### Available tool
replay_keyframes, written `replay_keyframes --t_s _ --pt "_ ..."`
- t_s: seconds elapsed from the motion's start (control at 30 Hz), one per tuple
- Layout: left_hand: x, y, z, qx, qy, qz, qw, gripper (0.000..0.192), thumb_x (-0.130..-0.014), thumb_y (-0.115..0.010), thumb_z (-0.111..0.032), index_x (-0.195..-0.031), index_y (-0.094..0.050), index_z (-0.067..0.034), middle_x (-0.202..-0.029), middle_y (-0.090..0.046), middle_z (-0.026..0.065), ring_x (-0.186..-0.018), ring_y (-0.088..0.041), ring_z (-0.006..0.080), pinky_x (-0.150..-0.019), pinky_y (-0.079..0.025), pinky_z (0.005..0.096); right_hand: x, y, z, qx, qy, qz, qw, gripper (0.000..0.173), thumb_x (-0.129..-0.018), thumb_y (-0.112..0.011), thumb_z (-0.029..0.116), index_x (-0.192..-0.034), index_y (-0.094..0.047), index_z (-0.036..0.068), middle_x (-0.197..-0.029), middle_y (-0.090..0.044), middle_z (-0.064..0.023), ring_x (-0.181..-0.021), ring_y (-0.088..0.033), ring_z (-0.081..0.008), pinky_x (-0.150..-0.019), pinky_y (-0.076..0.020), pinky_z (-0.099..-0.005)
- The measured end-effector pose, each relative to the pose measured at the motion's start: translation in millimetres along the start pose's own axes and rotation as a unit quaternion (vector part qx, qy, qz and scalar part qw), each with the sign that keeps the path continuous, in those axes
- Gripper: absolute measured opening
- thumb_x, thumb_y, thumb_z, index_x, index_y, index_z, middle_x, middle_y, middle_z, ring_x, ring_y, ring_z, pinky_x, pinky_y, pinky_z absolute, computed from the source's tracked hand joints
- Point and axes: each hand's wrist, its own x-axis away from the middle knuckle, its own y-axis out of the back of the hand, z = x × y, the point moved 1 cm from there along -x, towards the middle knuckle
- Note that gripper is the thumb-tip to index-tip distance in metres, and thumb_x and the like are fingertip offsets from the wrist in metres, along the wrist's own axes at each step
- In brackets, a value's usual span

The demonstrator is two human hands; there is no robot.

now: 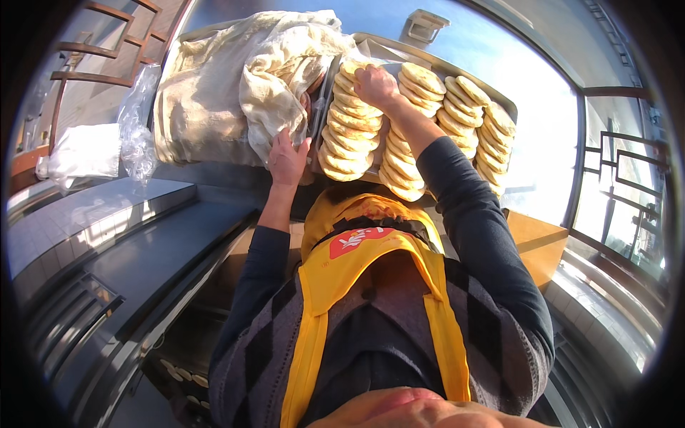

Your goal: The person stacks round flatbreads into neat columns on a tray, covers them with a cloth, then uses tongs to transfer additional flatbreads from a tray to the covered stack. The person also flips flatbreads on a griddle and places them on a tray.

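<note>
Round flatbreads [350, 134] lean in overlapping rows in a metal tray [503, 96]. My right hand [376, 84] reaches over the far end of the leftmost row, its fingers curled against the breads there. Whether it grips one is hidden by the hand itself. To the left, a cream cloth [289, 69] lies bunched and folded back over a second, covered load. My left hand [288, 160] rests at the near edge of that cloth, thumb and fingers apart, apparently holding nothing. Reddish-brown pieces [306, 101] show beneath the cloth's right edge.
Clear plastic wrap [138, 123] and a stack of white bags [88, 152] lie left of the cloth. A grey counter ledge [155, 241] runs along my left side. Below it, a dark pan [184, 342] holds several small pale rounds. A wooden board [535, 243] stands at right.
</note>
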Motion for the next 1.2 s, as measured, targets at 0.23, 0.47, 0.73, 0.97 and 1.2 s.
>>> replay_keyframes --t_s 0.23,0.47,0.73,0.97,1.2 --pt "-10.9 -7.9 26.4 -0.058 0.002 0.012 0.998 0.016 -0.088 -0.077 -0.018 -0.096 -0.067 -0.009 -0.097 -0.069 0.0125 -0.089 -0.069 0.0365 -0.077 -0.056 0.0449 -87.2 -5.6 20.7 -0.074 -0.001 -0.051 0.996 0.030 -0.092 -0.066 0.030 -0.110 -0.070 0.007 -0.117 -0.067 -0.0240 -0.109 -0.068 -0.0406 -0.091 -0.0561 -0.0510" --pt "10.5 65.1 1.6 0.238 -0.012 -0.040 0.970 0.011 -0.095 -0.068 -0.003 -0.105 -0.067 0.000 -0.107 -0.069 0.0126 -0.096 -0.065 0.0244 -0.085 -0.052 0.0330 -152.0 -26.2 6.3 -0.100 0.011 -0.022 0.995 0.030 -0.091 -0.063 0.030 -0.111 -0.074 0.011 -0.104 -0.075 -0.0189 -0.097 -0.073 -0.0396 -0.088 -0.0578 -0.0468" --pt "37.3 106.9 -32.5 0.434 0.041 0.159 0.886 0.008 -0.101 -0.062 -0.003 -0.107 -0.061 0.003 -0.093 -0.062 0.0033 -0.083 -0.054 0.0064 -0.077 -0.046 0.0220 -171.3 105.3 -113.8 -0.230 -0.104 -0.311 0.916 0.024 -0.091 -0.063 0.024 -0.103 -0.079 0.012 -0.082 -0.073 -0.0185 -0.078 -0.073 -0.0343 -0.071 -0.0563 -0.0437" --pt "-2.9 114.9 -60.2 0.387 -0.006 0.260 0.885 0.012 -0.104 -0.063 -0.011 -0.101 -0.060 0.000 -0.074 -0.057 -0.0004 -0.068 -0.048 0.0064 -0.062 -0.041 0.0238 -191.5 85.2 -269.0 -0.316 -0.081 -0.430 0.842 0.017 -0.089 -0.063 0.010 -0.100 -0.074 0.005 -0.083 -0.070 -0.0089 -0.077 -0.064 -0.0193 -0.068 -0.0524 -0.0363" --pt "-9.4 152.0 -96.8 0.319 -0.138 0.360 0.866 0.009 -0.096 -0.073 -0.008 -0.096 -0.065 -0.003 -0.074 -0.064 0.0036 -0.066 -0.060 0.0118 -0.062 -0.047 0.0264 17.3 191.4 -219.4 -0.339 -0.114 -0.461 0.812 0.023 -0.099 -0.061 0.012 -0.114 -0.073 -0.001 -0.093 -0.070 -0.0060 -0.080 -0.061 -0.0126 -0.073 -0.0505 -0.0264"
